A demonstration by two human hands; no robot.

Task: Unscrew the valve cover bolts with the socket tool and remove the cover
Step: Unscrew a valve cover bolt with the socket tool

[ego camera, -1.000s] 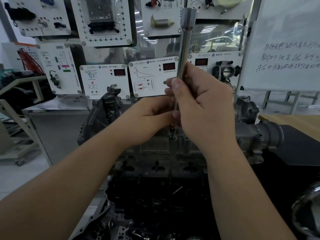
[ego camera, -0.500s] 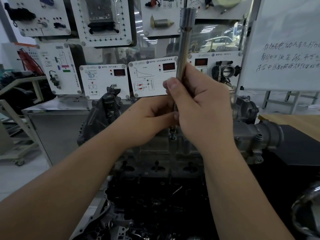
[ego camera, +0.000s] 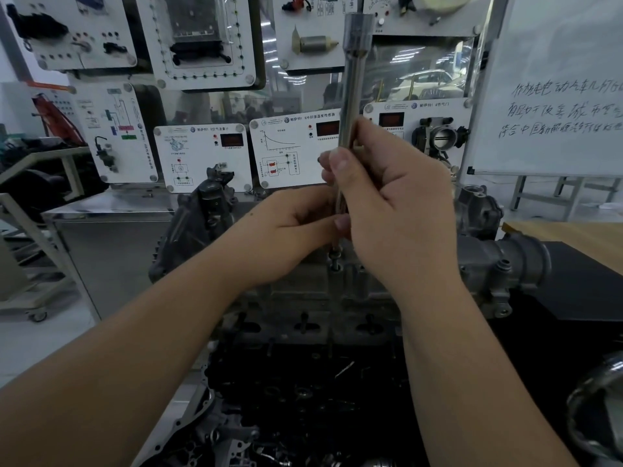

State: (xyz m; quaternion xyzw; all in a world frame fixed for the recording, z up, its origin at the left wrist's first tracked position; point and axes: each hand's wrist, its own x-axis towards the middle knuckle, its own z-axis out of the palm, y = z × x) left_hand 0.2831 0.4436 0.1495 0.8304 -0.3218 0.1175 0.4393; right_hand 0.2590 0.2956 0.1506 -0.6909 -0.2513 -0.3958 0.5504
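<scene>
Both hands are wrapped round the long socket tool (ego camera: pixel 352 96): right hand (ego camera: pixel 394 203) up the shaft, left hand (ego camera: pixel 290 227) pinching lower. Its tip sits on a bolt (ego camera: pixel 334 259) atop the engine (ego camera: pixel 303 298). Looks mid-unscrewing to me; can't pick out the cover itself, so lifting it off is still ahead.

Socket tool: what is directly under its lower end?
Under the socket tool a bolt stands raised from a hole in the engine. Both hands cover the lower shaft, so whether it engages the bolt is hidden.
</scene>
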